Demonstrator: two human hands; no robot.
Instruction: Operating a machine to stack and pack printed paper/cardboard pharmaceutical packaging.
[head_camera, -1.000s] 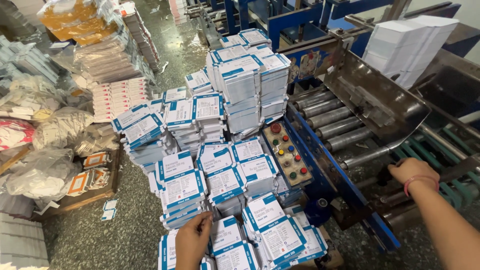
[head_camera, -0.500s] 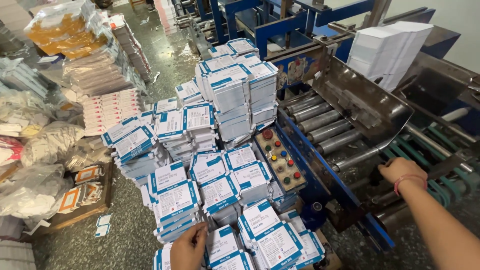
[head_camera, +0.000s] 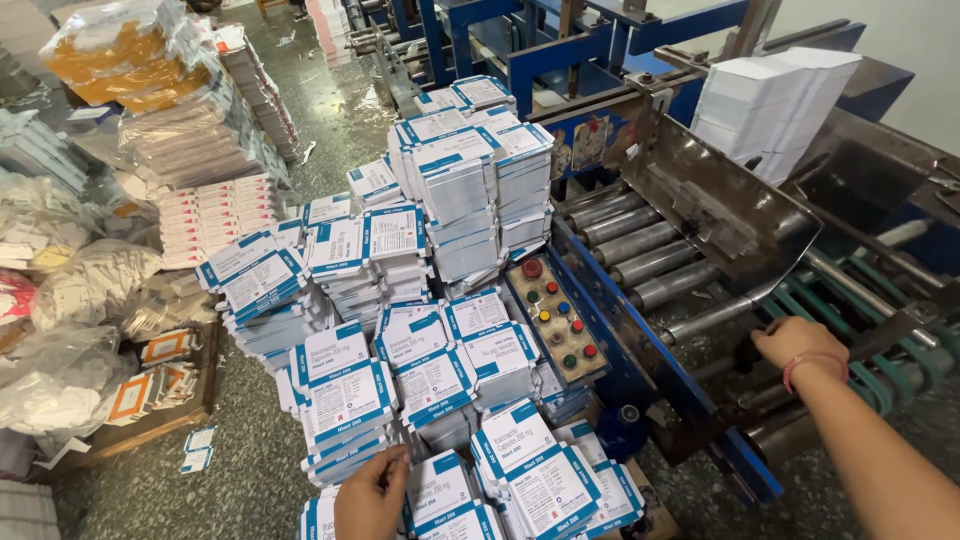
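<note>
Nearest to us: left hand (head_camera: 372, 497), fingers curled down over the upper edge of a stack of flat cartons (head_camera: 440, 495) at the bottom of the frame. Fingertips are tucked between this stack and its neighbour; whether they have closed on any cartons we cannot tell. The stack lies directly under and just right of the hand, its long axis running away from us and slightly rightward. The left hand is much the nearer of the two to it.

Right hand (head_camera: 795, 345), pink band at the wrist, rests on a dark part of the machine frame beside the steel rollers (head_camera: 640, 255). The fingers look wrapped around something, but the grip is hidden.

Cartons: thin white card, blue borders, glossy, piled in leaning columns on a speckled floor. Between piles and rollers, a control panel (head_camera: 556, 320) with coloured round buttons. Further back, a slanted white stack (head_camera: 775, 110) sits in the feeder. Far left: plastic-wrapped bundles (head_camera: 125, 60), crinkled and shiny.
</note>
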